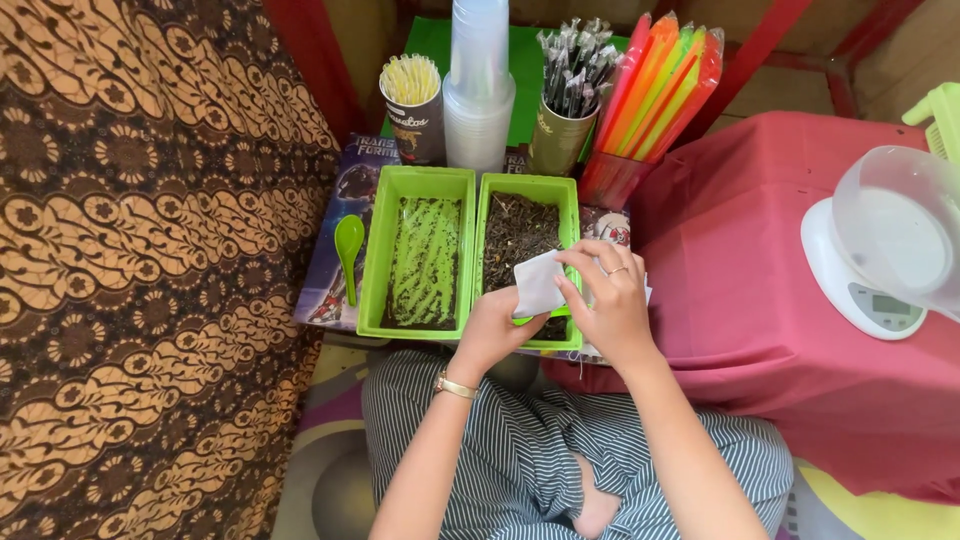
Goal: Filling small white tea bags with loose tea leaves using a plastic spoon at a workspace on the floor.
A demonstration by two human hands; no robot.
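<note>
Grip: both hands pinch one small white sachet point(538, 282), held just above the near end of the right-hand green tray.
Left hand point(490, 328): fingers curled up against the sachet's lower left edge, pressed on it; a gold wristwatch point(455, 386) sits on the wrist.
Right hand point(610, 300): thumb and fingertips closed on the sachet's right side; a ring shows on one finger.
Trays: two green rectangular trays side by side, touching. The left tray point(372, 262) holds dark crumbs striped with pale lines; the right tray point(571, 215) holds dark loose bits like dried leaves.
Spoon: one green spoon point(349, 247) lies just left of the left tray.
Behind the trays: two cups of sticks or straws, a pale one point(412, 96) and a dark-wrapped one point(570, 90); one tall stack of clear plastic cups point(478, 85) between them; one bundle of orange, yellow and red wrapped straws point(660, 85).
Scale: one white kitchen scale point(870, 290) with a clear bowl on it, well apart to the right, partly cut off by the frame.
Surface: trays rest on a printed mat; the scale stands on a red cloth point(740, 280).
Room: brown patterned fabric point(130, 270) fills the left; the person sits in striped trousers.
Hard to tell: the sachet's contents, and something green under the hands.
</note>
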